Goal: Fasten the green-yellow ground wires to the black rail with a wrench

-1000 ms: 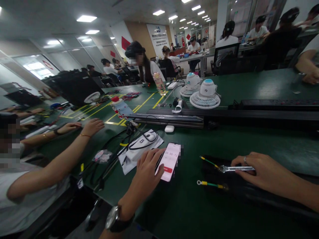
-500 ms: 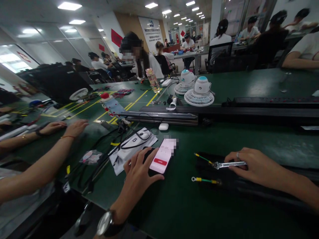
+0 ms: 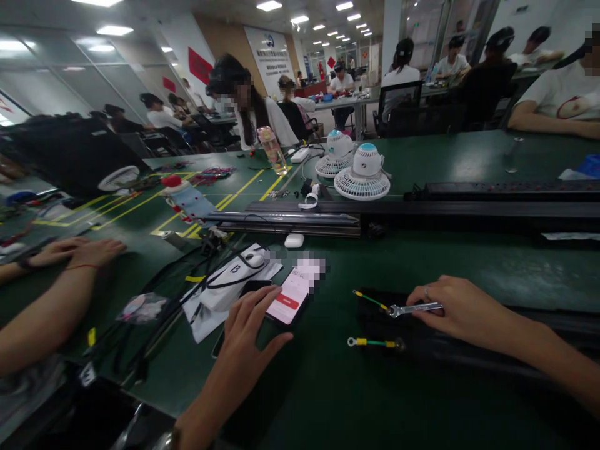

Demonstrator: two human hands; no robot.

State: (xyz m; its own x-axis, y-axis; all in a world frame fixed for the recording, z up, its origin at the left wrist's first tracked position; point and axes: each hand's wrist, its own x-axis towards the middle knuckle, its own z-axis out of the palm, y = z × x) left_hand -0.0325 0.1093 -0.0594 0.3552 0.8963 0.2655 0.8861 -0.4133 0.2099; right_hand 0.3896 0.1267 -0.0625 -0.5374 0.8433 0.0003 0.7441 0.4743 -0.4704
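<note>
The right hand (image 3: pixel 462 307) pinches a silver metal wrench (image 3: pixel 415 309); the spread left hand (image 3: pixel 241 350) half-hides a black slab (image 3: pixel 255 286) between a pink-screened phone (image 3: pixel 289 301) and black cables (image 3: pixel 157 323).

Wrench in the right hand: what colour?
The wrench is shiny silver, bare-metal looking; best seen in the head view.

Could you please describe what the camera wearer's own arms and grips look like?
The forearms show no sleeves. The left grip, an ungloved hand, has a watch at its wrist, mostly cut off by the picture's edge. The right grip, also ungloved, wears a silver-coloured ring.
</note>
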